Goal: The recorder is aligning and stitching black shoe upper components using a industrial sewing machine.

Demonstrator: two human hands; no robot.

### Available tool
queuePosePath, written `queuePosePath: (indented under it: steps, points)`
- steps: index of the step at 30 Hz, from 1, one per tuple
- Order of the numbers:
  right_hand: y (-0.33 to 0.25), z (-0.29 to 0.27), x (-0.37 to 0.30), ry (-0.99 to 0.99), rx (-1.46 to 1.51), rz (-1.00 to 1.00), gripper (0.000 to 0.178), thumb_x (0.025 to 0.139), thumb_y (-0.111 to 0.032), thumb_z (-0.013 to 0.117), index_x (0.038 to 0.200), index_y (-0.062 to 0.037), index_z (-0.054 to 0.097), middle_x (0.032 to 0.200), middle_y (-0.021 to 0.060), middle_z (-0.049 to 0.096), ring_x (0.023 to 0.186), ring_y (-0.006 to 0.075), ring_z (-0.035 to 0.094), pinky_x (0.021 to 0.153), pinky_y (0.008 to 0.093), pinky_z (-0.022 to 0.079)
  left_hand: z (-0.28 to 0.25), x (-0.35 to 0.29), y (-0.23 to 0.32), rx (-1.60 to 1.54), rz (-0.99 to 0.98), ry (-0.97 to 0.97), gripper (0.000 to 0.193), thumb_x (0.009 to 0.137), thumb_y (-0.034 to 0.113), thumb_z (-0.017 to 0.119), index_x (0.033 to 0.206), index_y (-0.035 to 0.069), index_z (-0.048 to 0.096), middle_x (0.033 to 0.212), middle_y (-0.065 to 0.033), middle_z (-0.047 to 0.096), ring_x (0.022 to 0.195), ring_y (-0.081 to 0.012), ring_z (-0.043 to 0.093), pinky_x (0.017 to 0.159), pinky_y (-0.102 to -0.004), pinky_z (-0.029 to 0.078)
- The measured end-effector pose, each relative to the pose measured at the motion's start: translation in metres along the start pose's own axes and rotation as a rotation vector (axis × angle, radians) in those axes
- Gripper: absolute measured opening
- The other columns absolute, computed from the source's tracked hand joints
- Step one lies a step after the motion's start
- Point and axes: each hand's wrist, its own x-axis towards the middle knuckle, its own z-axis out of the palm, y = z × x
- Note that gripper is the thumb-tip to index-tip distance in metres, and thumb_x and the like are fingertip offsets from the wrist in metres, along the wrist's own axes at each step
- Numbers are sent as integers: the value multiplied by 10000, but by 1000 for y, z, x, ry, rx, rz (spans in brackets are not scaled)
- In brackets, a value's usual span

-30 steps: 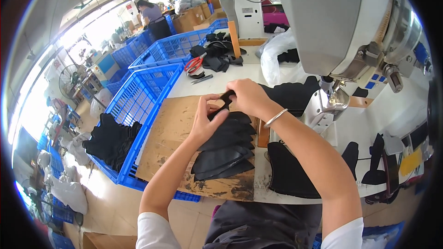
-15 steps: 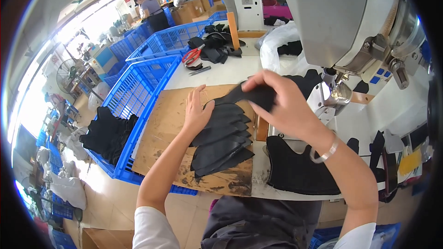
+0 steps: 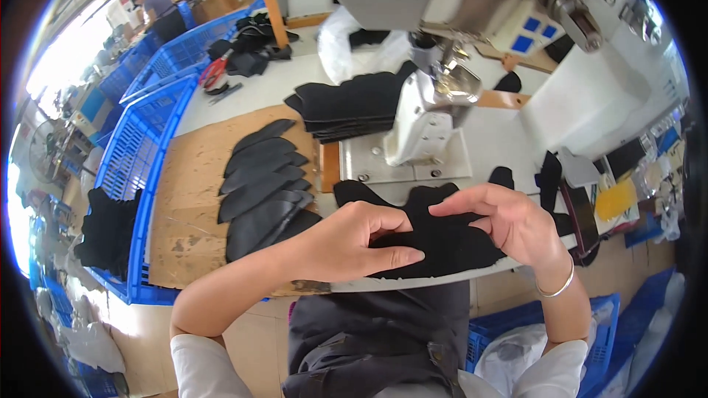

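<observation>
So, my left hand [image 3: 361, 242] and right hand [image 3: 515, 225] curl over black cloth [image 3: 446, 249]; I can't tell if either grips it.

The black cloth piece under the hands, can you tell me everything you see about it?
The black cloth piece looks soft and matte, with a wavy, notched far edge. It lies at the front of the white table, before the sewing machine post. The left hand and right hand hide parts of it; I can't tell if they touch it.
</observation>
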Motion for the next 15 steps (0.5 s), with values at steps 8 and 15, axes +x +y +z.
queuePosePath:
  steps: [8, 15]
  points:
    - [28, -13, -15, 107, -608, -32, 368, 811, -110, 728, 1129, 3, 580, 863, 46, 653, 755, 119, 611, 732, 277, 499, 24, 23, 3, 323, 31, 77, 330, 846, 275, 725, 841, -26, 589, 606, -119, 540, 491, -149, 440, 487, -295, 383]
    - [21, -6, -15, 127, -769, 0, 381, 756, -85, 754, 1102, -21, 609, 847, 57, 668, 707, 87, 571, 645, 235, 454, 31, 23, -5, 545, -43, 126, 408, 810, 371, 722, 905, -12, 619, 753, -185, 664, 689, -362, 648, 628, -408, 516]
